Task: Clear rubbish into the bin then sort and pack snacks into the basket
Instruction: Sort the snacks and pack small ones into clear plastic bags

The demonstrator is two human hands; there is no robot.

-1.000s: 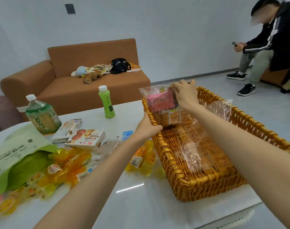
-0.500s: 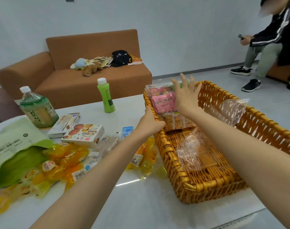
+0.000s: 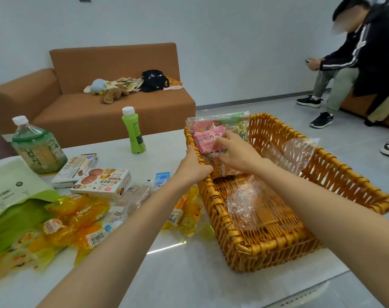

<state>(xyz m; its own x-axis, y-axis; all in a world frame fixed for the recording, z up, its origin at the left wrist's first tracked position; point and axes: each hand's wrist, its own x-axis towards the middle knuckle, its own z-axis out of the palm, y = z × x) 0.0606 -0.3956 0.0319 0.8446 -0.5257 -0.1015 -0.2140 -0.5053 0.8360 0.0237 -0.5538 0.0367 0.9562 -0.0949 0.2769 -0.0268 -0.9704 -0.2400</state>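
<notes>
Woven orange wicker basket (image 3: 266,246) on the white table (image 3: 189,276) is being packed. The left hand (image 3: 194,166) is gripping its left rim. The right hand (image 3: 236,153) is pressing near-straight fingers on a clear packet of pink snacks (image 3: 208,134) at its far end. Next, probably: fetching the yellow jelly packs (image 3: 78,215) beside it.

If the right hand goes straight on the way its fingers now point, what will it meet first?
The pink packet, propped in the basket's far left corner. The right hand's fingers seem to touch it, though depth is unclear.
</notes>
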